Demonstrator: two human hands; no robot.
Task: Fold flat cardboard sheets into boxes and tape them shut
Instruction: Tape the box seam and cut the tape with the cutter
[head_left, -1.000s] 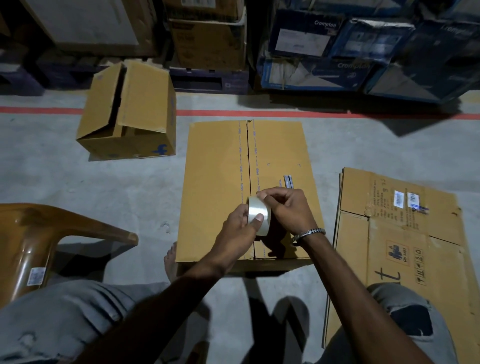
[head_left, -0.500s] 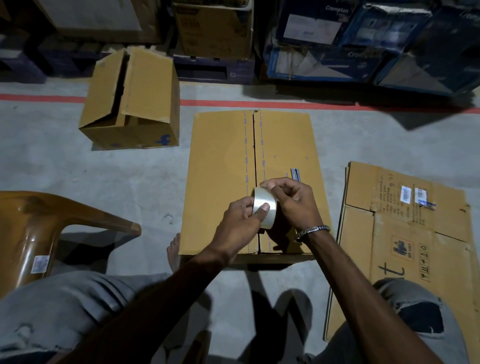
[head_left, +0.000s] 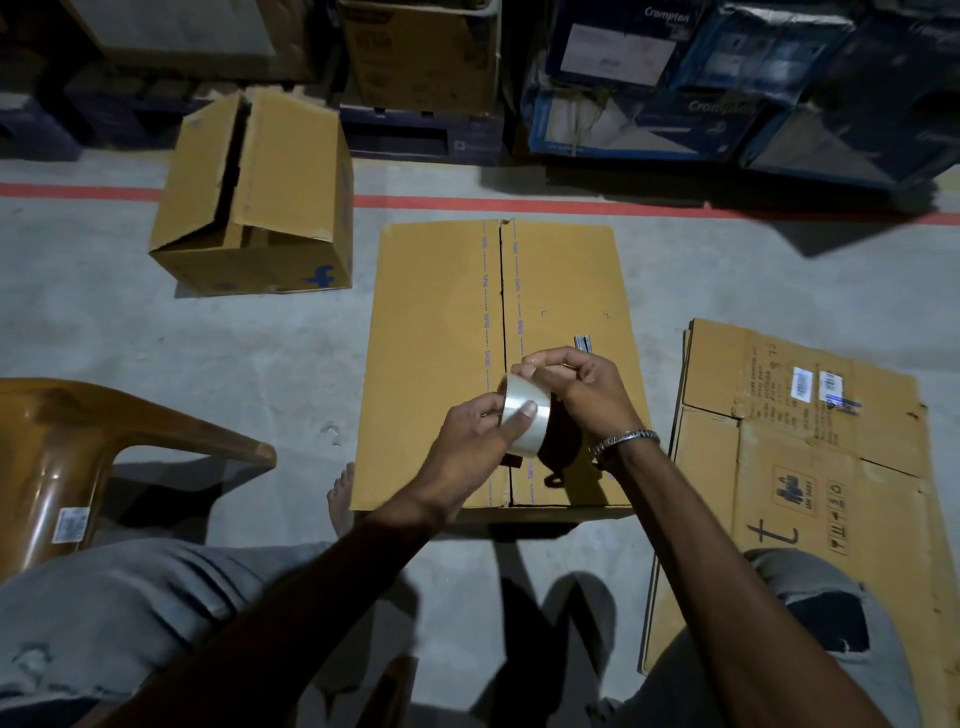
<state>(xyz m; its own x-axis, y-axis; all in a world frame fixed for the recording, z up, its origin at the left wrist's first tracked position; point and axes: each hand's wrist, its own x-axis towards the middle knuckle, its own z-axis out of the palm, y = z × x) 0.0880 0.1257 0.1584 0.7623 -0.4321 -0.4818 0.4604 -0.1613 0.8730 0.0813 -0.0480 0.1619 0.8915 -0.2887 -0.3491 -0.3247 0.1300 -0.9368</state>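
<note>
Tape roll (head_left: 525, 422) gripped in left hand (head_left: 475, 441), right hand (head_left: 576, 387) pinching its edge, above closed box (head_left: 441, 364), flattened cardboard sheets (head_left: 831, 467) beside it on floor (head_left: 208, 364)

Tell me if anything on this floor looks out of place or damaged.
The brown cardboard box with the blue f logo lies tipped on its side at far left, flaps gaping open. The flattened brown cardboard sheet with shipping labels at right looks worn, with creased, torn edges. The closed brown box in the middle looks fine.
</note>
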